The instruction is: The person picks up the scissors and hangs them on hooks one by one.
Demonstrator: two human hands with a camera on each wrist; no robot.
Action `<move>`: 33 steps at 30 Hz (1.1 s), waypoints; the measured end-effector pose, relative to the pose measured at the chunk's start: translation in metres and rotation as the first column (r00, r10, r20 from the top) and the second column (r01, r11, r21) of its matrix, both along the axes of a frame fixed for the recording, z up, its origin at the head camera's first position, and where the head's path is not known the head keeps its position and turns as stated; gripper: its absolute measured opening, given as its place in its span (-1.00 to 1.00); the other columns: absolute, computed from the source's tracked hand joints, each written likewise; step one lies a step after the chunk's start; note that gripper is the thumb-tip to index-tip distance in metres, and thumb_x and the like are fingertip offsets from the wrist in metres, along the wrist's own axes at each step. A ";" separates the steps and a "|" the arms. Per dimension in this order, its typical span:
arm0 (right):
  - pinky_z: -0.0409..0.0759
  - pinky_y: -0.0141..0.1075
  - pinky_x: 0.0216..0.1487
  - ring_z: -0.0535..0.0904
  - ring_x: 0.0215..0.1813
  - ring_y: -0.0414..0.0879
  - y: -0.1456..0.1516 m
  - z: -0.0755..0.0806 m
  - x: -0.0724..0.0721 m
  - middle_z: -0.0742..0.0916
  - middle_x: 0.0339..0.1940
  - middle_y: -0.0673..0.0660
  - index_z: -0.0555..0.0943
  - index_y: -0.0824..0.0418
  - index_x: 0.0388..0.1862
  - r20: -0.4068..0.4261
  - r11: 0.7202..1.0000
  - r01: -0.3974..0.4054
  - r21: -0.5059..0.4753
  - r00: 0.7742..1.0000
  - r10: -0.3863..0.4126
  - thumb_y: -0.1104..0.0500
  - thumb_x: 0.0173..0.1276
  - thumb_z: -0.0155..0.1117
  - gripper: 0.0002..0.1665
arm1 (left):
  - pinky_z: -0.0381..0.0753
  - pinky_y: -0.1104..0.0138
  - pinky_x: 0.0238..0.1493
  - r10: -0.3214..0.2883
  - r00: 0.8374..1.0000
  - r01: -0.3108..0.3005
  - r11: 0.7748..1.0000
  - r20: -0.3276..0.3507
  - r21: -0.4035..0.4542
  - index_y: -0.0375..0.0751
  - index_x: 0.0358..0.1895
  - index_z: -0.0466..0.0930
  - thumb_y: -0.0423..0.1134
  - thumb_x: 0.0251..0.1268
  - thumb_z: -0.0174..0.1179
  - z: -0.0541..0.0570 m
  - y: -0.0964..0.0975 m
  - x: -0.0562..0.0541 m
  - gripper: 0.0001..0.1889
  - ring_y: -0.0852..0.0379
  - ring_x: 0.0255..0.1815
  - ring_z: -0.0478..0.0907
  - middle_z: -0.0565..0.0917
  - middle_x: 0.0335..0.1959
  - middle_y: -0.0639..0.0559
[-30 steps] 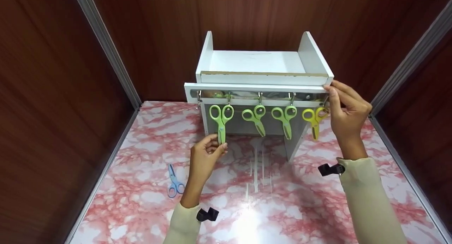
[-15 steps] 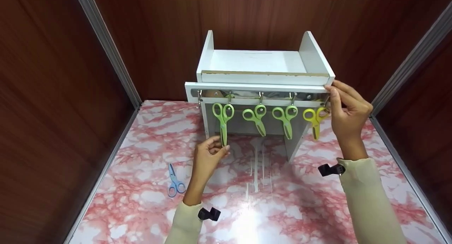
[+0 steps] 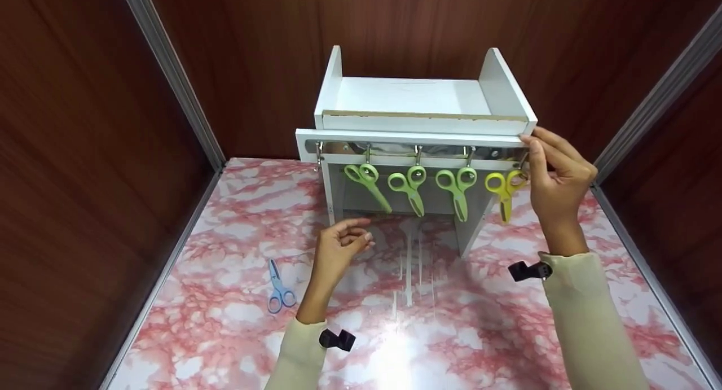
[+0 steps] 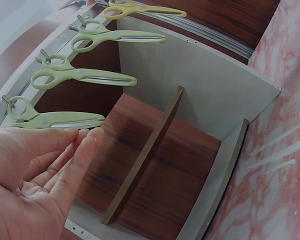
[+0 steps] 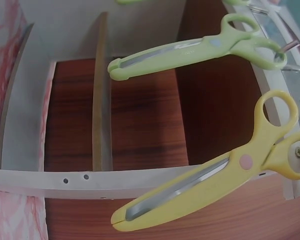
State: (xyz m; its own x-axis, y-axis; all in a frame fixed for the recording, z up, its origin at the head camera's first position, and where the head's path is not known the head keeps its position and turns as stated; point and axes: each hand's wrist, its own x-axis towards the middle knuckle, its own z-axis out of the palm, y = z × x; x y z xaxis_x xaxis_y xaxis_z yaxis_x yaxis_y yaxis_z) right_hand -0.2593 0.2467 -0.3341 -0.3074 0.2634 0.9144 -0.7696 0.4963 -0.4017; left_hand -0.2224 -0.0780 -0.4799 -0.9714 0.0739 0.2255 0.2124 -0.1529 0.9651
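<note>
Green scissors point(image 3: 369, 182) hang by one finger loop from a hook on the white hook rail point(image 3: 417, 137), their blades slanting down to the right. Just below them is my left hand point(image 3: 338, 246), fingers loosely bent with nothing between them; in the left wrist view its fingertips point(image 4: 92, 137) appear right by the blade tip. My right hand point(image 3: 561, 178) grips the rail's right end, thumb in front and fingers behind. Two more pairs of green scissors, the middle pair point(image 3: 409, 188) and the right-hand pair point(image 3: 458, 189), hang alongside, then yellow scissors point(image 3: 503, 189) near my right hand.
The rail is fronted on a white shelf unit point(image 3: 507, 91) with upright side panels. Blue scissors point(image 3: 279, 288) lie on the red-and-white marbled tabletop point(image 3: 225, 333) at the left. A bare hook point(image 3: 319, 153) is at the rail's left end. Brown wood-look walls point(image 3: 73, 153) enclose the table.
My left hand has let go of the leftmost green scissors, which now swing with their blades to the right. The hand has shifted slightly right. My right hand has stayed on the rail's end.
</note>
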 end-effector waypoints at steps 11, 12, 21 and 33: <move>0.60 -0.52 -0.22 0.75 -0.12 0.08 0.000 0.001 0.000 0.81 -0.18 0.29 0.82 0.35 -0.32 -0.002 1.000 -0.006 -0.008 1.000 0.006 0.45 0.32 0.33 -0.85 | 0.79 0.25 -0.24 0.036 0.999 -0.035 0.993 0.006 -0.112 -0.42 0.09 0.66 -0.43 0.38 0.28 -0.009 -0.010 0.011 -0.74 -0.29 -0.22 0.72 0.72 -0.20 -0.30; 0.60 -0.53 -0.23 0.75 -0.12 0.08 0.000 0.001 0.000 0.81 -0.18 0.29 0.83 0.35 -0.32 -0.003 1.000 -0.006 -0.010 1.000 0.006 0.46 0.31 0.33 -0.85 | 0.80 0.18 -0.23 0.039 0.999 -0.038 0.991 0.005 -0.129 -0.42 0.08 0.67 -0.44 0.39 0.28 -0.009 -0.011 0.012 -0.74 -0.26 -0.24 0.72 0.71 -0.20 -0.30; 0.60 -0.54 -0.24 0.75 -0.12 0.05 0.000 -0.001 0.000 0.81 -0.18 0.29 0.83 0.35 -0.31 0.002 1.000 -0.004 -0.011 1.000 0.004 0.45 0.32 0.33 -0.85 | 0.77 -0.05 -0.29 0.053 0.999 -0.054 0.973 -0.015 -0.224 -0.45 0.05 0.67 -0.46 0.40 0.25 0.002 -0.018 0.036 -0.78 -0.17 -0.33 0.73 0.71 -0.23 -0.39; 0.64 -0.48 -0.15 0.74 -0.13 0.08 -0.002 0.000 0.000 0.81 -0.22 0.31 0.82 0.36 -0.34 0.007 1.000 -0.001 -0.029 1.000 0.001 0.46 0.31 0.33 -0.85 | 0.77 0.18 -0.37 0.050 0.999 -0.049 0.964 -0.002 -0.261 -0.36 0.07 0.69 -0.32 0.41 0.30 -0.043 -0.029 0.032 -0.75 -0.25 -0.32 0.73 0.74 -0.21 -0.32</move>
State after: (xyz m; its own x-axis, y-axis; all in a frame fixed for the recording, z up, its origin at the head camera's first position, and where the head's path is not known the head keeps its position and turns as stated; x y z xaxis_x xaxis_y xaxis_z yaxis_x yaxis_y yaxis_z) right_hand -0.2590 0.2444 -0.3339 -0.3141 0.2893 0.9042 -0.7672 0.4837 -0.4213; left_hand -0.1905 -0.1069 -0.5230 -0.9763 0.0816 0.2006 0.2091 0.1152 0.9711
